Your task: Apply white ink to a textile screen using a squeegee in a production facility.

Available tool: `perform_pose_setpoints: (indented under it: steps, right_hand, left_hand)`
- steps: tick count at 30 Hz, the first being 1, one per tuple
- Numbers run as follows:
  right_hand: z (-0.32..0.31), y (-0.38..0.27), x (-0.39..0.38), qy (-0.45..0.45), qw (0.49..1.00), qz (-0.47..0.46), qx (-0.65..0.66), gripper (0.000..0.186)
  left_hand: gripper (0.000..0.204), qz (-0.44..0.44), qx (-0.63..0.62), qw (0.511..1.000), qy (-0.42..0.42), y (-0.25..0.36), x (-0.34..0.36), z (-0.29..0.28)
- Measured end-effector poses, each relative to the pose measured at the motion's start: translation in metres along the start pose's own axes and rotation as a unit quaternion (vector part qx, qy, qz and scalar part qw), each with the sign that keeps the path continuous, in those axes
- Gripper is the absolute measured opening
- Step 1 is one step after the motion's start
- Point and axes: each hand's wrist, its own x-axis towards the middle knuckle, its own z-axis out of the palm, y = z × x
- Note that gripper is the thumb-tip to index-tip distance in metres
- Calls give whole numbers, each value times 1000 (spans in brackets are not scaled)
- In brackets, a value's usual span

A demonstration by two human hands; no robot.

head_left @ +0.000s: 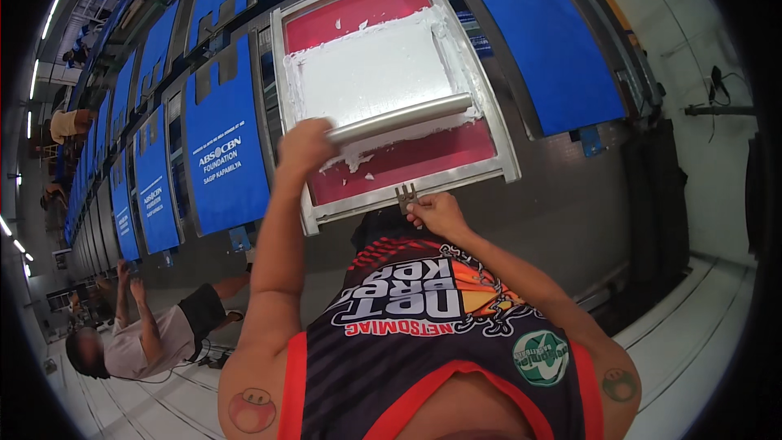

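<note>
A metal-framed printing screen (pixel 342 18) with a red mesh sits in front of me, its middle coated in white paste. My left hand (pixel 306 147) is closed on the left end of a long silver squeegee (pixel 403 116), which lies across the lower part of the white area. My right hand (pixel 432 213) pinches a small metal forked clamp (pixel 405 194) at the middle of the screen's near edge. The bottom of the clamp is partly hidden by my fingers.
Blue fabric panels with white print (pixel 224 122) lie on boards in rows to the left; another blue panel (pixel 554 49) lies to the right. A person (pixel 163 334) stands at the lower left, others farther back along the row. A pale wall (pixel 688 155) is at the right.
</note>
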Motion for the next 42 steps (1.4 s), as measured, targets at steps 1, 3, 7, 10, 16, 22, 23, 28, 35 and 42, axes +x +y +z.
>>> perform_pose_setpoints:
  steps: [1, 3, 7, 10, 16, 22, 23, 28, 35, 42]
  right_hand:
    - [-4, -1, -1, -6, 1000, -4, -9, 25]
    - [-17, -12, -1, -54, 994, 3, -91, 33]
    - [-99, -73, -6, 252, 952, -72, -160, 42]
    - [-158, -37, 54, 471, 776, -57, -415, 59]
    - [-175, -37, 62, 321, 936, 59, -135, 78]
    - [-261, -26, 7, 357, 930, 56, -68, 78]
    - [-292, -18, 3, 372, 928, 25, -28, 76]
    - [-436, 7, -9, 408, 910, -65, -36, 74]
    - [-536, 26, 17, 384, 920, -25, -74, 77]
    - [-578, 27, 25, 348, 932, -20, -97, 75]
  left_hand:
    - [40, -4, -19, 997, 72, -29, -7, 5]
    - [47, -24, -77, 984, 158, -70, -17, 17]
    - [47, -97, -388, 902, 160, -115, -25, 77]
    - [40, -67, -657, 743, 114, -119, -11, 108]
    - [57, -82, -690, 705, 142, -98, -13, 90]
    - [53, 11, -663, 740, 114, 13, 2, 30]
    - [52, 11, -669, 735, 115, 45, 16, 28]
    - [45, 7, -674, 733, 98, 176, 81, 56]
    - [38, -15, -685, 722, 90, 263, 113, 58]
    - [39, -39, -690, 716, 100, 310, 102, 78]
